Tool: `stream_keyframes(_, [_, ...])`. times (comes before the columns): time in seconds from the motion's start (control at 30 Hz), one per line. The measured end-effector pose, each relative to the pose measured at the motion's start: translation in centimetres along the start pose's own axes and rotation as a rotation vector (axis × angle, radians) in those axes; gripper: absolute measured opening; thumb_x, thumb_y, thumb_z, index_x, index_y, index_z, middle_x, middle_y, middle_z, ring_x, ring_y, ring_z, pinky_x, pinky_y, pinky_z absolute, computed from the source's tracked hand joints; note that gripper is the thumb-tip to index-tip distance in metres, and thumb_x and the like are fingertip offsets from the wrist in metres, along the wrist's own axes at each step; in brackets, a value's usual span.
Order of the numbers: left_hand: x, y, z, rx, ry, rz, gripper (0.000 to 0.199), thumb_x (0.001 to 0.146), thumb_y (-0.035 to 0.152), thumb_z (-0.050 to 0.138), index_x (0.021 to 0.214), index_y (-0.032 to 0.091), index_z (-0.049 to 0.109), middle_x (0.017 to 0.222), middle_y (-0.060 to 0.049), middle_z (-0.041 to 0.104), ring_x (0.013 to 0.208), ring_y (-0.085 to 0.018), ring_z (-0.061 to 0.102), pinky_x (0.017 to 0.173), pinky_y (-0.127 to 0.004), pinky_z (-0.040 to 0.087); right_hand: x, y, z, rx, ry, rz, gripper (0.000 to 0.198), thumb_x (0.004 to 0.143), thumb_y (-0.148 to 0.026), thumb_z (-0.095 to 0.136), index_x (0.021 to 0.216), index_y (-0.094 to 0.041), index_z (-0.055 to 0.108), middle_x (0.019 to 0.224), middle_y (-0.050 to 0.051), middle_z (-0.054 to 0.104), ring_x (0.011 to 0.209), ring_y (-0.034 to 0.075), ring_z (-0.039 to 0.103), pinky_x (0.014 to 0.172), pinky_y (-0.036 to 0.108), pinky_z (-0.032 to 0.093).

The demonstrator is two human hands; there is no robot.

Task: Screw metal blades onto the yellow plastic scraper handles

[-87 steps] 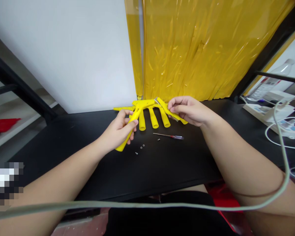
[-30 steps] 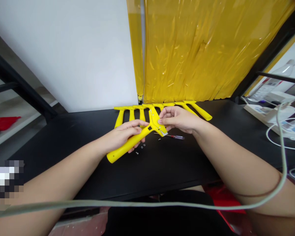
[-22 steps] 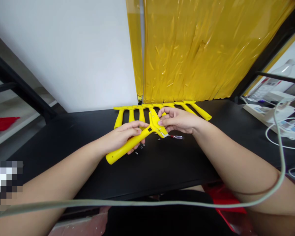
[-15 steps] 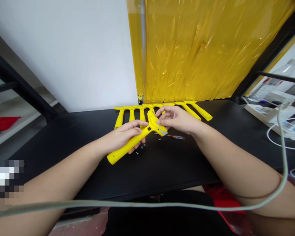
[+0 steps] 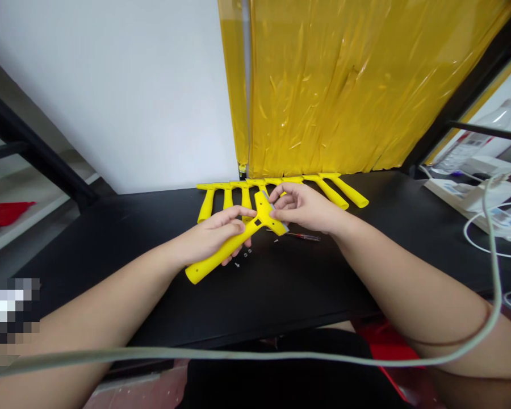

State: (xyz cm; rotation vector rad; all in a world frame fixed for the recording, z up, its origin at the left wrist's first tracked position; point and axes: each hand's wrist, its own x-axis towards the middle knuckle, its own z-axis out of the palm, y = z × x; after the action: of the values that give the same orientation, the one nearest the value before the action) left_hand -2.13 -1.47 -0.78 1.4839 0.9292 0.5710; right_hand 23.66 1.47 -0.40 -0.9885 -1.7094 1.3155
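A yellow scraper (image 5: 225, 254) is held above the black table, its handle slanting down to the left. My left hand (image 5: 217, 230) is wrapped round the handle near the neck, with the index finger stretched along it. At the wide head, my right hand (image 5: 302, 205) pinches the front edge between thumb and fingers. A grey metal blade (image 5: 283, 228) shows along that edge, partly hidden by the right fingers. Small screws (image 5: 237, 265) and nuts (image 5: 250, 251) lie on the table below the scraper. Just beyond the head is a thin screwdriver (image 5: 306, 237).
Several more yellow scrapers (image 5: 352, 193) lie in a row along the back of the black table (image 5: 289, 289). Power strips (image 5: 460, 204) with white cables and a plastic bottle (image 5: 472, 139) are at the right. A pale cable (image 5: 238, 355) crosses in front of my forearms.
The skewed upper yellow piece and blade on the scraper head have turned into line with the head. Both hands stay in nearly the same place.
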Motion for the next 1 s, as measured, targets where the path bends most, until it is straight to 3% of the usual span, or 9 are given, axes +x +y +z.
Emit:
stream_keyframes(0.2, [-0.7, 0.5, -0.2, 0.266, -0.039, 0.1, 0.052, 0.098, 0.043, 0.064, 0.142, 0.022, 0.048, 0.092, -0.006, 0.068, 0.064, -0.016, 0.063, 0.047, -0.024, 0.053, -0.3, -0.7, 0.4, 0.097, -0.054, 0.108, 0.048, 0.067, -0.016, 0.087, 0.101, -0.021, 0.054, 0.067, -0.006, 0.067, 0.054, 0.01, 0.06, 0.055, 0.021, 0.05])
stream_keyframes(0.43, [-1.5, 1.2, -0.3, 1.057, 0.125, 0.429, 0.046, 0.102, 0.032, 0.059, 0.148, 0.03, 0.059, 0.103, -0.006, 0.071, 0.081, -0.019, 0.066, 0.07, -0.027, 0.049, -0.2, 0.0, 1.0, 0.096, -0.096, 0.082, 0.047, 0.069, -0.015, 0.087, 0.101, -0.021, 0.054, 0.072, -0.005, 0.068, 0.058, 0.011, 0.064, 0.056, 0.023, 0.053])
stream_keyframes(0.57, [-1.4, 0.8, -0.8, 1.222, 0.112, 0.568, 0.046, 0.105, 0.027, 0.051, 0.15, 0.031, 0.06, 0.1, -0.006, 0.07, 0.081, -0.018, 0.065, 0.073, -0.027, 0.048, -0.2, 0.2, 1.3, 0.108, -0.098, 0.056, 0.048, 0.07, -0.017, 0.089, 0.1, -0.022, 0.052, 0.075, -0.005, 0.068, 0.061, 0.011, 0.064, 0.059, 0.024, 0.056])
stream_keyframes(0.7, [-1.2, 0.6, -1.4, 1.284, 0.125, 0.623, 0.045, 0.104, 0.026, 0.053, 0.149, 0.028, 0.061, 0.097, -0.005, 0.07, 0.077, -0.016, 0.065, 0.071, -0.026, 0.049, -0.2, 0.0, 1.1, 0.113, -0.091, 0.061, 0.049, 0.07, -0.022, 0.09, 0.101, -0.022, 0.053, 0.074, -0.005, 0.068, 0.066, 0.014, 0.068, 0.065, 0.028, 0.061])
stream_keyframes(0.77, [-1.1, 0.6, -1.9, 1.321, 0.152, 0.614, 0.042, 0.104, 0.028, 0.054, 0.145, 0.028, 0.064, 0.097, -0.005, 0.071, 0.076, -0.016, 0.065, 0.07, -0.027, 0.05, -0.1, -0.2, 0.7, 0.028, -0.049, 0.039, 0.039, 0.076, -0.026, 0.087, 0.101, -0.021, 0.056, 0.075, -0.003, 0.068, 0.069, 0.015, 0.068, 0.066, 0.029, 0.06])
stream_keyframes(0.87, [-1.0, 0.6, -2.7, 1.354, 0.213, 0.607, 0.04, 0.104, 0.031, 0.054, 0.142, 0.027, 0.067, 0.101, -0.006, 0.073, 0.079, -0.018, 0.068, 0.073, -0.029, 0.052, -0.1, -0.5, -0.1, -0.348, 0.042, -0.072, 0.016, 0.085, -0.026, 0.079, 0.094, -0.018, 0.068, 0.079, 0.001, 0.07, 0.071, 0.015, 0.066, 0.065, 0.028, 0.055])
stream_keyframes(0.93, [-0.8, 0.6, -3.2, 1.346, 0.254, 0.604, 0.041, 0.104, 0.033, 0.054, 0.142, 0.027, 0.067, 0.108, -0.007, 0.075, 0.087, -0.021, 0.071, 0.078, -0.032, 0.054, -0.4, -0.7, -0.3, -0.569, -0.027, -0.141, 0.007, 0.087, -0.024, 0.077, 0.09, -0.018, 0.074, 0.08, 0.002, 0.072, 0.071, 0.015, 0.065, 0.064, 0.027, 0.051])
stream_keyframes(1.0, [-0.7, 0.6, -3.5, 1.332, 0.293, 0.584, 0.042, 0.104, 0.034, 0.054, 0.143, 0.026, 0.067, 0.112, -0.008, 0.075, 0.091, -0.022, 0.071, 0.081, -0.033, 0.055, -0.7, -0.8, 0.2, -0.655, -0.208, -0.197, 0.008, 0.088, -0.022, 0.076, 0.095, -0.018, 0.079, 0.085, 0.003, 0.075, 0.075, 0.016, 0.068, 0.068, 0.027, 0.052])
